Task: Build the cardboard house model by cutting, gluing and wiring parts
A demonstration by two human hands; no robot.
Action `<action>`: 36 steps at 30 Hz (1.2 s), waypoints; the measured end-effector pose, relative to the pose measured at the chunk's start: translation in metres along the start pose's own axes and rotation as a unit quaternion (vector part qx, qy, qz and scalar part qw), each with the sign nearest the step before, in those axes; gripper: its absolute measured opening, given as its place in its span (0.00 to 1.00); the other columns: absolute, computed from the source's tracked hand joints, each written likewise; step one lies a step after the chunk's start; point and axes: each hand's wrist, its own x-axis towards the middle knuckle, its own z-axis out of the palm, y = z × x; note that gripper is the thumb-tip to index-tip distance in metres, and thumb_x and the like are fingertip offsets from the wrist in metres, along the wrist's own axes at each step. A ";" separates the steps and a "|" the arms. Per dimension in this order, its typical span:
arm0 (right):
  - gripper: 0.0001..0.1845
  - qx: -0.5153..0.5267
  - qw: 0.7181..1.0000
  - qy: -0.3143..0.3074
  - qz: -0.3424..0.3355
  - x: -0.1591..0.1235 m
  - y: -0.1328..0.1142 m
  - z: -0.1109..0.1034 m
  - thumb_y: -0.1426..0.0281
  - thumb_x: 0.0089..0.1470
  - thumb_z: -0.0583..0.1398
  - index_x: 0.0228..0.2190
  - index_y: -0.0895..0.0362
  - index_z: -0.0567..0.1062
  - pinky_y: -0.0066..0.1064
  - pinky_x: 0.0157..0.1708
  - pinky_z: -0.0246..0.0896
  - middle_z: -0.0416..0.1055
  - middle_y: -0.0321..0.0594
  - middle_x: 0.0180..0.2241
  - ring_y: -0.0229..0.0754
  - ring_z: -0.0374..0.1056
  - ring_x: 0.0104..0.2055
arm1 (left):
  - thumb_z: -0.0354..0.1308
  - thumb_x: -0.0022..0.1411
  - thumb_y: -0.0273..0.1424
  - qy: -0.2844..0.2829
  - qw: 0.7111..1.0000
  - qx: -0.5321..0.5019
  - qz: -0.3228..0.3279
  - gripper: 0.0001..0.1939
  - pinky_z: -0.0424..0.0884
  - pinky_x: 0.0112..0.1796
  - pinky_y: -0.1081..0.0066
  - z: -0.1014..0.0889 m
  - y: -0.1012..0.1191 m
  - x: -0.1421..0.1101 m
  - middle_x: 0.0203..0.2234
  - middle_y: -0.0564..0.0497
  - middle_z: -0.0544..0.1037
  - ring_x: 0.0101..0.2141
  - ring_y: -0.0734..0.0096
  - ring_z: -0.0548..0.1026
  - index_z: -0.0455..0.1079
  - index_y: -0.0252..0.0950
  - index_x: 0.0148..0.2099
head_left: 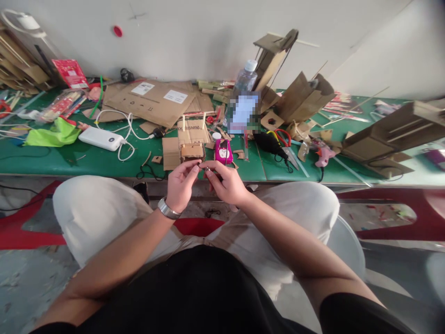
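Green covers the worktop [62, 163], which runs along a pale wall [194, 41] and carries a litter of scraps and tools. At its near edge, above the gap between the wearer's knees, the left hand [181, 185] and the right hand [227, 183] meet at the fingertips, each with thumb and forefinger pinched narrow on a small dark piece [205, 168]; a metallic glint shows at the right fingertips, but the piece is too small and too much covered to name. A silver band [168, 208] circles the left wrist. Just beyond the fingers stands a little cardboard model [193, 132] with pale sticks rising from it, and to its right a magenta object [223, 150] with a white front. Farther right lie scissors [289, 149] with red-orange handles and a pink glue gun [324, 156]; a lit screen [242, 111], blurred over, stands before a clear bottle [247, 78] with a white cap. Leftward rest a white power bank [100, 138] with its cable and a lime-green bag [52, 133]. Behind the model a flat cardboard sheet [146, 104] bears two labels, and at the far right leans a long cardboard structure [396, 132].
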 end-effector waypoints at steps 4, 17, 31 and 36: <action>0.14 0.024 1.000 0.005 0.004 -0.001 0.001 0.001 0.65 0.77 0.55 0.56 0.51 0.76 0.31 0.30 0.72 0.79 0.34 0.32 0.37 0.74 0.23 | 0.76 0.60 0.49 0.019 0.999 0.026 0.007 0.21 0.71 0.28 0.73 0.000 -0.001 0.000 0.32 0.47 0.85 0.28 0.72 0.76 0.86 0.37 0.43; 0.09 0.032 0.999 0.013 0.029 -0.003 0.004 0.008 0.64 0.76 0.56 0.55 0.50 0.67 0.29 0.26 0.64 0.77 0.32 0.31 0.37 0.72 0.23 | 0.77 0.57 0.53 0.007 0.999 0.043 0.011 0.24 0.74 0.28 0.71 0.004 0.008 0.000 0.29 0.48 0.84 0.26 0.70 0.78 0.85 0.35 0.40; 0.21 -0.160 0.954 0.237 0.093 0.032 0.052 -0.053 0.53 0.75 0.54 0.36 0.53 0.77 0.37 0.35 0.69 0.78 0.39 0.28 0.45 0.73 0.28 | 0.71 0.66 0.48 0.007 0.995 0.087 0.050 0.20 0.75 0.29 0.72 0.001 0.011 -0.001 0.30 0.47 0.84 0.26 0.72 0.78 0.82 0.35 0.40; 0.11 -0.279 0.922 0.215 0.160 0.062 0.095 -0.084 0.67 0.64 0.58 0.43 0.53 0.79 0.48 0.55 0.74 0.81 0.52 0.60 0.56 0.80 0.51 | 0.69 0.68 0.49 -0.017 0.990 0.104 0.094 0.20 0.77 0.31 0.72 0.001 0.012 -0.004 0.29 0.47 0.83 0.28 0.71 0.79 0.80 0.35 0.40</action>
